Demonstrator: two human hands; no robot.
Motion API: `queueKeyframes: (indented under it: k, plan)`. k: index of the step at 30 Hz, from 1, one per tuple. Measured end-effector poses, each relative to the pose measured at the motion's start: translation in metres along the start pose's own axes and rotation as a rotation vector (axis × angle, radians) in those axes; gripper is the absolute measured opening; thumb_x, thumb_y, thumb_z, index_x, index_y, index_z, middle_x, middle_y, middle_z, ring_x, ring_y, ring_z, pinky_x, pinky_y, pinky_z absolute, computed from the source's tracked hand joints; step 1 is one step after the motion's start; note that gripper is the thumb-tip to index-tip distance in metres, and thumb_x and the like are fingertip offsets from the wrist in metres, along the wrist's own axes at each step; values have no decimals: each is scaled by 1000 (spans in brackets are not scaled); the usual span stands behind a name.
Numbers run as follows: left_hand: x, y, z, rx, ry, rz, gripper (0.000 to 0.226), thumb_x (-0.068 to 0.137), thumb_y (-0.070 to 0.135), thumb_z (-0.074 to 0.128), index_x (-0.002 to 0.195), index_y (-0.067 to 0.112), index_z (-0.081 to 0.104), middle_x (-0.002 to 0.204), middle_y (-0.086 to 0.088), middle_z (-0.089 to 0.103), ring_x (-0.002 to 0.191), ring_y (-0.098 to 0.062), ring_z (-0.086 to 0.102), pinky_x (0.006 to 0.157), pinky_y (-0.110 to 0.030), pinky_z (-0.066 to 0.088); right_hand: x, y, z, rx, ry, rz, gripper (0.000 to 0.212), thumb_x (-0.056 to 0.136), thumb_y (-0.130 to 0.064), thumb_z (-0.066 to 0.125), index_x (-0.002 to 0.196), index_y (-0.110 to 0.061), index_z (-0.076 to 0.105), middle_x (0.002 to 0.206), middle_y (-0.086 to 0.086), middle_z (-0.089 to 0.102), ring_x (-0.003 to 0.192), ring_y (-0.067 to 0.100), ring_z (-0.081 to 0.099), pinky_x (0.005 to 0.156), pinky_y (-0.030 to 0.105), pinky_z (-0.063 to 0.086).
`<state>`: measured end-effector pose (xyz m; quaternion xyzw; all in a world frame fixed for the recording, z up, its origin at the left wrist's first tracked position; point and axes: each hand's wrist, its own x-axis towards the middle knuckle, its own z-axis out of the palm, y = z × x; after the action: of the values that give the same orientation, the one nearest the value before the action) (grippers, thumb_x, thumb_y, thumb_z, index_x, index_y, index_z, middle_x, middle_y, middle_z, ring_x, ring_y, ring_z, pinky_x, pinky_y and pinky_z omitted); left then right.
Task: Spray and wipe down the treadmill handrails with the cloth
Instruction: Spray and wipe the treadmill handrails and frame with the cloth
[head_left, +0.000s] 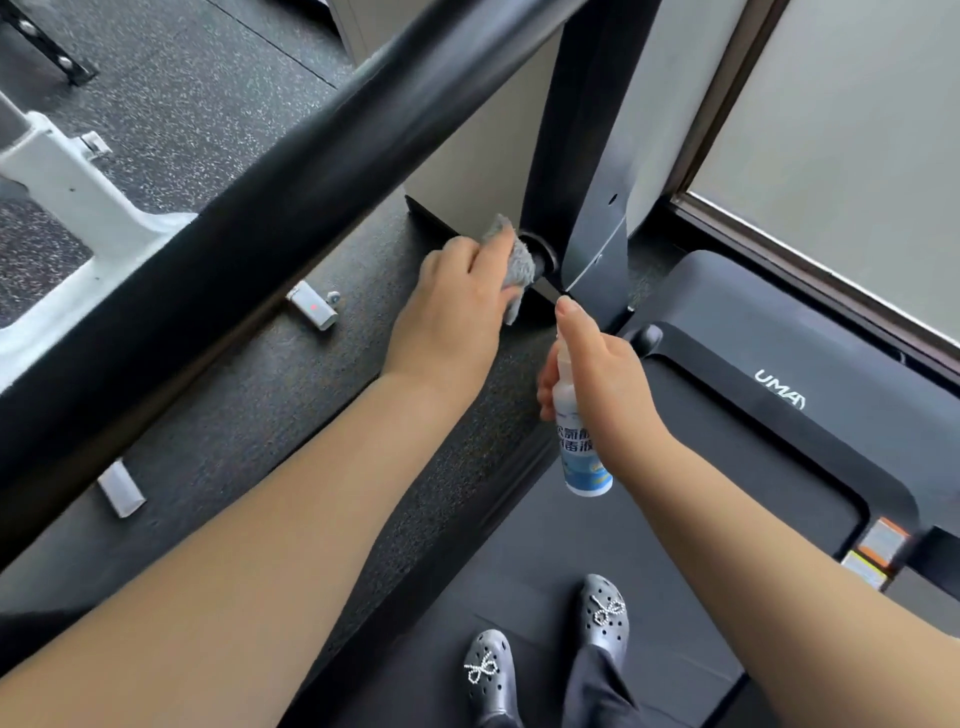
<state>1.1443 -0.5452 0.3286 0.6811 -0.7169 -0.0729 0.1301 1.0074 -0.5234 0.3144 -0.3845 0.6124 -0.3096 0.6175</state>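
A thick black handrail (291, 187) runs diagonally from the lower left to the top centre, close to the camera. My left hand (457, 306) grips a grey fluffy cloth (517, 257) and presses it against a lower black bar where it meets the treadmill's upright post (587, 156). My right hand (602, 379) holds a small white and blue spray bottle (579, 441) upright, index finger on its top, just right of the cloth.
I stand on the dark treadmill belt (561, 561), my grey clogs (602, 613) visible below. The black motor cover (779, 364) lies ahead, with a frosted window (841, 156) beyond. White equipment (67, 182) stands on the speckled floor (182, 88) at left.
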Motion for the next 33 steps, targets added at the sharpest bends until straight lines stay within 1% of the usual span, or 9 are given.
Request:
queueKeyframes:
  k: [2, 5, 8, 14, 21, 24, 28, 33]
  plan:
    - [16, 7, 12, 34, -60, -27, 56, 95, 30, 50, 145, 14, 32, 123, -14, 48, 113, -32, 44, 83, -45, 45, 3, -1, -9, 16, -5, 0, 63, 95, -51, 44, 52, -5, 49, 54, 14, 56, 46, 22, 53, 49, 24, 47]
    - [32, 15, 27, 148, -155, -109, 64, 96, 41, 43, 148, 12, 21, 129, -17, 43, 116, -35, 43, 87, -46, 43, 7, 0, -18, 40, -11, -3, 63, 96, -50, 43, 51, -5, 49, 53, 13, 55, 45, 22, 52, 47, 22, 45]
    - [35, 19, 37, 306, -158, -147, 71, 96, 46, 40, 149, 9, 14, 127, -19, 45, 109, -35, 50, 82, -44, 45, 9, 3, -22, 53, -24, -3, 64, 96, -49, 43, 50, -6, 48, 55, 17, 56, 47, 25, 52, 50, 24, 45]
    - [24, 11, 37, 376, -155, -122, 73, 94, 47, 44, 148, 6, 16, 121, -20, 48, 102, -35, 54, 76, -43, 47, 0, 12, -19, 56, -53, 16, 63, 91, -53, 44, 47, -9, 48, 54, 16, 56, 47, 25, 52, 54, 29, 46]
    - [-18, -9, 21, 387, -164, -136, 73, 92, 47, 49, 147, 7, 23, 116, -19, 51, 97, -34, 56, 72, -43, 48, -17, 14, -2, 52, -66, 4, 63, 96, -48, 43, 49, -7, 48, 54, 15, 56, 48, 25, 53, 55, 28, 46]
    - [-37, -18, 12, 400, -173, -144, 73, 92, 48, 47, 147, 8, 20, 118, -18, 50, 99, -33, 55, 71, -42, 48, -26, 15, 7, 65, -65, -7, 62, 94, -50, 44, 49, -7, 48, 53, 15, 56, 48, 25, 53, 54, 28, 46]
    - [-63, -29, 1, 408, -180, -161, 72, 94, 48, 43, 148, 11, 15, 122, -16, 47, 103, -33, 52, 72, -41, 46, -40, 19, 19, 72, -64, -22, 61, 83, -56, 44, 45, -9, 48, 52, 14, 57, 46, 25, 53, 52, 26, 46]
    - [-95, -44, -12, 408, -196, -185, 72, 94, 48, 42, 149, 12, 14, 123, -16, 46, 102, -33, 51, 75, -42, 45, -61, 27, 34, 73, -60, -22, 61, 81, -57, 43, 44, -9, 48, 53, 15, 57, 47, 25, 54, 55, 29, 48]
